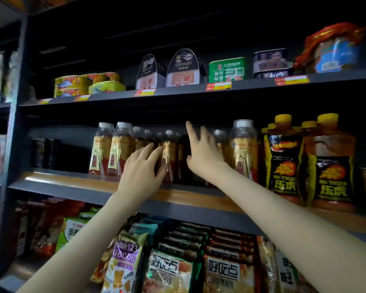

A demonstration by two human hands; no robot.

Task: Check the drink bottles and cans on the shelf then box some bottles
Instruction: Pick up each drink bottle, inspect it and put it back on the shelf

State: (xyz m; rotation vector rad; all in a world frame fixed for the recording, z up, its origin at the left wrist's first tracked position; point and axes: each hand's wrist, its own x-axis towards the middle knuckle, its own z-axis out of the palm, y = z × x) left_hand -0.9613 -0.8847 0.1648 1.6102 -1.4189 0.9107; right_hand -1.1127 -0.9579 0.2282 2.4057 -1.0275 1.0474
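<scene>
Two hands raised: left hand (142,169) fingers (154,153) straight against amber bottle (170,142); right hand (203,154) fingers (190,130) splayed, empty.

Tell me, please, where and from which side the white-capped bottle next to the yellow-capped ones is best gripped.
Probably round the narrowing shoulder below the cap of the white-capped bottle, coming from the front: it stands upright near the shelf edge, its top clear, while a yellow-capped bottle crowds its right side.

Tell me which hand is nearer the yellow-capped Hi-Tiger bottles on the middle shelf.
Right. The right hand is spread open just left of the Hi-Tiger bottles, with one white-capped bottle between them. The left hand reaches in farther left, at the set-back small bottles.
</scene>
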